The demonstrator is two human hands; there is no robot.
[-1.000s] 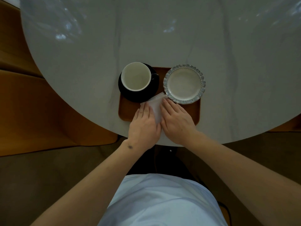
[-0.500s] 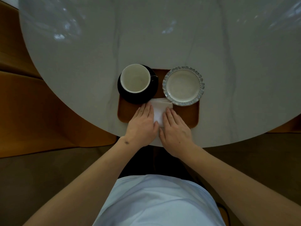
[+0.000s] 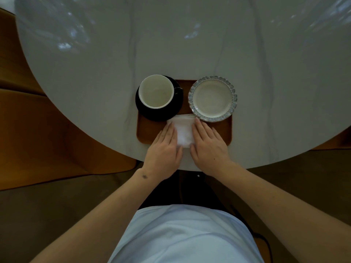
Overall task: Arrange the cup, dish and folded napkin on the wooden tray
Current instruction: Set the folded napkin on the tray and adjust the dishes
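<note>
A wooden tray (image 3: 147,130) lies at the near edge of the round table. On its far left stands a white cup (image 3: 156,91) on a black saucer (image 3: 161,116). At its far right sits a pale dish (image 3: 212,98) with a scalloped blue rim. A white folded napkin (image 3: 184,130) lies flat in the tray's near middle, touching the saucer and the dish's rim. My left hand (image 3: 164,149) lies flat along the napkin's left edge. My right hand (image 3: 209,147) lies flat along its right edge. Neither hand grips it.
The grey marble table (image 3: 190,44) stretches far beyond the tray. An orange-brown bench or seat (image 3: 47,139) curves round on the left below the table edge. My pale shirt (image 3: 186,234) fills the bottom of the view.
The napkin went from a crumpled strip under my hands to a flat folded square. My hands slid apart to its two sides, uncovering it.
</note>
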